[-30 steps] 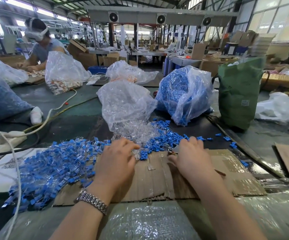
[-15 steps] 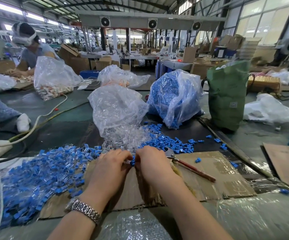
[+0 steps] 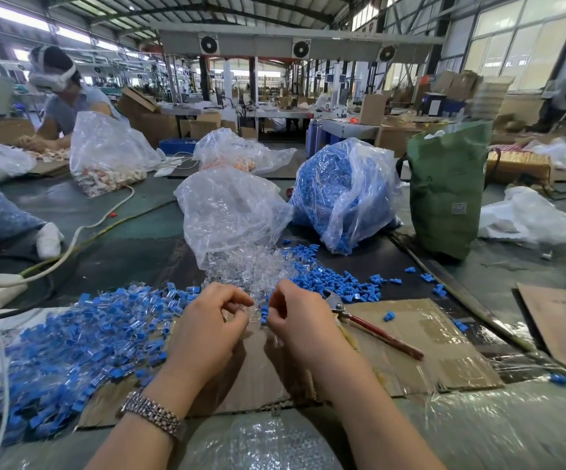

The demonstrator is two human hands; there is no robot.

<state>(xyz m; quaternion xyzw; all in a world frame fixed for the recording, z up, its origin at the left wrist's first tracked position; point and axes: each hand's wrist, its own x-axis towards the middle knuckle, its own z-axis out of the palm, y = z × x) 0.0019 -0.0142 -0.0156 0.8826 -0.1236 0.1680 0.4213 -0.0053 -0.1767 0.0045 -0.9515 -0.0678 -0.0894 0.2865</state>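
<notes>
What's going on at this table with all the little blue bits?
A person is sorting through small plastic parts by hand. The right hand pinches a blue piece, and the left hand pinches what looks like a clear piece, close together above the cardboard. Loose blue pieces lie just beyond, and a pile of blue-and-clear parts sits at left. Red-handled pliers lie nearby.

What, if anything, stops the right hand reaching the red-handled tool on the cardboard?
Probably nothing: the red-handled tool lies bare on the cardboard just beside the right hand, nothing between them. But that hand pinches a small blue piece, which it would likely have to drop first.
</notes>
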